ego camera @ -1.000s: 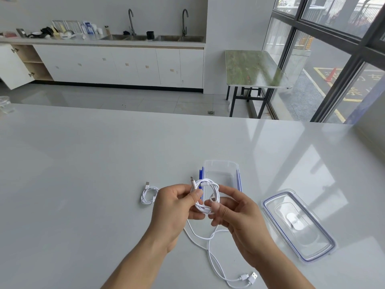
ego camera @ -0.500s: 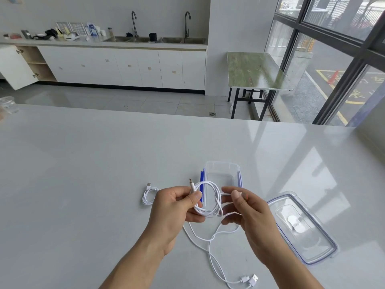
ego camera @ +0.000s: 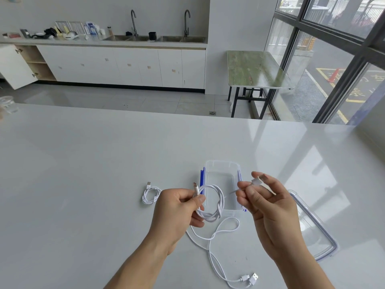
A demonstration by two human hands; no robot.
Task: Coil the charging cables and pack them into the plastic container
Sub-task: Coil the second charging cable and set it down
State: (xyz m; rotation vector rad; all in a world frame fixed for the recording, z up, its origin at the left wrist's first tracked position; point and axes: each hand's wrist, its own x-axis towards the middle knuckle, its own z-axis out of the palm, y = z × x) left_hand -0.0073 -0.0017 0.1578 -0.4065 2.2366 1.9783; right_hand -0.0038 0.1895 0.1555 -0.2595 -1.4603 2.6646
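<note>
Lying nearest on the worktop (ego camera: 83, 163), below both hands: loose white cable (ego camera: 210, 247), snaking toward the bottom edge and ending in two plugs (ego camera: 251, 278) side by side; not clear whether one cable or two.

Holding a coiled white cable (ego camera: 214, 203) in the left hand (ego camera: 177, 211), thumb and fingers (ego camera: 201, 199) pinching the left side of the loop, with a small connector (ego camera: 195, 187) sticking up just above the thumb. Loop hanging to the right of those fingers, in front of the near end of the container.

Raising the right hand (ego camera: 264, 203) beside the coil, apart from it. Pinching a white plug end (ego camera: 258, 180) between thumb and fingers (ego camera: 256, 176), the remaining fingers curled loosely below. A thin blurred strand running left from that pinch toward the coil; its join not clear.

Resting just behind both sets of fingers: clear plastic container (ego camera: 221, 165), open, with blue clips along its long sides, nothing visible inside. Lying to the right of the right hand, partly hidden by wrist and forearm: clear lid (ego camera: 318, 236) with a blue rim, flat on the worktop.

Sitting left of the left hand's fingers, close by but not touching: a second small coil of white cable (ego camera: 151, 195), its plug pointing away.

Standing far off at the worktop's left edge: a clear cup (ego camera: 8, 104). Beyond, across the floor: white cabinets (ego camera: 125, 65) with sinks, and a green-topped table (ego camera: 254, 69) by the windows.
</note>
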